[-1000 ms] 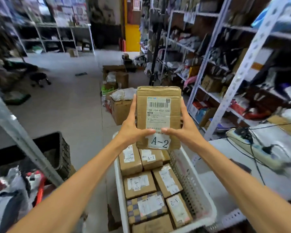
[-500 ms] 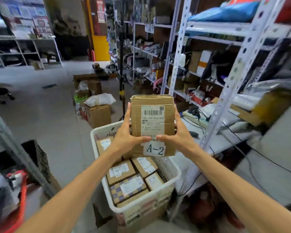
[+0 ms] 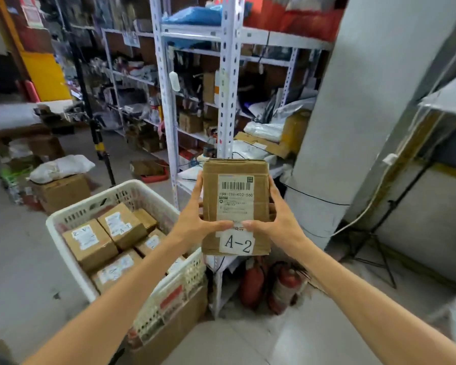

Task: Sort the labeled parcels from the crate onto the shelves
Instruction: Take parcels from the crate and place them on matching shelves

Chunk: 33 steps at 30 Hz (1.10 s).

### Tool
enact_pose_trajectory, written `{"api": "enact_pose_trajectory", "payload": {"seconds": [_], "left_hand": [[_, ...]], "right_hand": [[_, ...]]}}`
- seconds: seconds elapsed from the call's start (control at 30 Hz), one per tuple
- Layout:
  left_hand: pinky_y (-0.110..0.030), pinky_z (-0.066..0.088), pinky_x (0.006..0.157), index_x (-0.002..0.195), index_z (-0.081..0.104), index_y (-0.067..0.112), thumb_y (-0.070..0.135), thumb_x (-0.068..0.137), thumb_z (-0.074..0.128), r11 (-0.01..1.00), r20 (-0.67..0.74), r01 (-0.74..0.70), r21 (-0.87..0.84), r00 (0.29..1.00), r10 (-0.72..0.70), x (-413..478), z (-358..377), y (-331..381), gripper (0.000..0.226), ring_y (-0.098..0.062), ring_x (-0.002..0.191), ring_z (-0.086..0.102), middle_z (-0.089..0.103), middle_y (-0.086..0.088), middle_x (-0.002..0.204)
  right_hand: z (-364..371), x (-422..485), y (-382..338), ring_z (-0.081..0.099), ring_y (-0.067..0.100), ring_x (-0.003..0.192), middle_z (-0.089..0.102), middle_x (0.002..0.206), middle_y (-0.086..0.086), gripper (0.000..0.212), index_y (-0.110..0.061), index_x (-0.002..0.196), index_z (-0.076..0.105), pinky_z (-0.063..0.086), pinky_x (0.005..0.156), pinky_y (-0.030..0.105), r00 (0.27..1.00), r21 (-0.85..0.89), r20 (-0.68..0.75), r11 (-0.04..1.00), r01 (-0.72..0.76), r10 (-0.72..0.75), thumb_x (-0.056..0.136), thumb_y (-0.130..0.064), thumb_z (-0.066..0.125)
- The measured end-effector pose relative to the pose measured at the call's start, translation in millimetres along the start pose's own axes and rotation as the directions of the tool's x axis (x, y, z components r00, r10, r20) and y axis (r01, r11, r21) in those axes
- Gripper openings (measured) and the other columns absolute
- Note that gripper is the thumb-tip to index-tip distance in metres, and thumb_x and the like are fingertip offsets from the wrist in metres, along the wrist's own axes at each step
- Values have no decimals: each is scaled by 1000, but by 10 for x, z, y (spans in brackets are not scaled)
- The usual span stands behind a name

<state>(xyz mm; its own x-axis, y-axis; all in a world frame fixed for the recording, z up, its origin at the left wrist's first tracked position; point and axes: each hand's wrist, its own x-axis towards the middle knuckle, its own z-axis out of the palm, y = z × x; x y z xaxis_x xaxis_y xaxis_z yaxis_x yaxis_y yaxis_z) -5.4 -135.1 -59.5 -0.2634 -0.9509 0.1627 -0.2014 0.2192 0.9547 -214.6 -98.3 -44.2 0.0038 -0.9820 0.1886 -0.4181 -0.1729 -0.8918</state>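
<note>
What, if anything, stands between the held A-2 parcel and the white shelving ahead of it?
Nothing visible blocks the way. The A-2 parcel is clamped between the left hand and right hand, already lifted clear of the white crate. The white shelving stands directly behind it, though its shelves look crowded.

Single head-worn wide-angle view, looking forward and down along both forearms; near to the upright brown cardboard parcel (image 3: 236, 206), farther from the white perforated metal shelving (image 3: 225, 83).

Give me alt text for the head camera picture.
Both hands, left and right, hold up a cardboard parcel labeled A-2 before metal shelves; a white crate of parcels sits lower left.
</note>
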Motion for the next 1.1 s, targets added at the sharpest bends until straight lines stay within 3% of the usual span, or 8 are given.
{"api": "enact_pose_trajectory", "payload": {"seconds": [0.07, 0.17, 0.27, 0.5, 0.63, 0.73, 0.87, 1.1], "left_hand": [[-12, 52, 76, 144, 2, 59, 32, 58, 90, 1000, 74, -13, -23, 997, 15, 120, 221, 65, 126, 14, 104, 56, 53, 23, 119], [-6, 50, 68, 145, 4, 57, 26, 60, 90, 998, 150, -22, -62, 988, 31, 345, 512, 125, 124, 22, 92, 55, 52, 29, 113], [-23, 56, 82, 146, 6, 54, 19, 61, 89, 994, 250, -23, -111, 967, 50, 606, 801, 208, 124, 14, 93, 61, 58, 27, 106], [-49, 48, 99, 147, 4, 52, 23, 65, 86, 979, 505, -67, -194, 849, 158, 1084, 1658, 567, 120, -17, 120, 56, 55, 3, 135], [-24, 50, 84, 144, -3, 57, 26, 70, 82, 971, 616, -123, -206, 755, 226, 1231, 2253, 766, 117, -19, 119, 54, 48, -4, 138], [-24, 54, 79, 145, -6, 56, 22, 73, 79, 959, 725, -85, -271, 638, 261, 1233, 2680, 950, 116, -14, 110, 58, 52, 7, 127], [-49, 54, 90, 140, -4, 65, 16, 72, 80, 942, 828, -27, -334, 469, 307, 1099, 3245, 1177, 118, -23, 109, 64, 58, -5, 128], [-39, 59, 79, 139, 4, 66, 5, 77, 74, 910, 914, 79, -406, 53, 403, 484, 4088, 1519, 112, -19, 103, 68, 60, -7, 123]], "right_hand": [[-220, -68, 50, 48, 10, 125, 52, 133, -14, 116, -48, 149, 6, 39, 109, 43, 998, -25, -61, 999, -36, 35, 69, -21, 85], [-527, -100, 114, 49, 9, 120, 50, 129, -16, 117, -50, 148, 4, 40, 107, 40, 988, -45, -125, 995, -94, 88, 69, -21, 85], [-791, -132, 195, 51, 9, 115, 48, 130, -14, 119, -54, 146, 3, 43, 103, 39, 967, -47, -221, 988, -144, 130, 68, -19, 86], [-1540, -338, 337, 49, 20, 124, 51, 135, -5, 120, -51, 147, 2, 44, 103, 50, 861, -40, -456, 962, -271, 224, 68, -16, 85], [-1922, -638, 368, 54, 15, 118, 53, 126, -14, 122, -46, 150, 1, 50, 98, 43, 760, -9, -594, 942, -334, 264, 69, -13, 85], [-2115, -930, 344, 49, 8, 117, 47, 120, -25, 121, -46, 150, 1, 46, 102, 43, 644, 9, -711, 919, -395, 284, 69, -15, 84], [-2296, -1419, 283, 50, 18, 126, 52, 134, -9, 112, -49, 147, 13, 48, 99, 51, 470, 65, -831, 891, -449, 297, 70, -9, 83], [-2235, -2350, 14, 55, 18, 118, 54, 133, -3, 120, -39, 152, 7, 53, 94, 41, 74, 141, -973, 814, -564, 220, 67, -7, 85]]}}
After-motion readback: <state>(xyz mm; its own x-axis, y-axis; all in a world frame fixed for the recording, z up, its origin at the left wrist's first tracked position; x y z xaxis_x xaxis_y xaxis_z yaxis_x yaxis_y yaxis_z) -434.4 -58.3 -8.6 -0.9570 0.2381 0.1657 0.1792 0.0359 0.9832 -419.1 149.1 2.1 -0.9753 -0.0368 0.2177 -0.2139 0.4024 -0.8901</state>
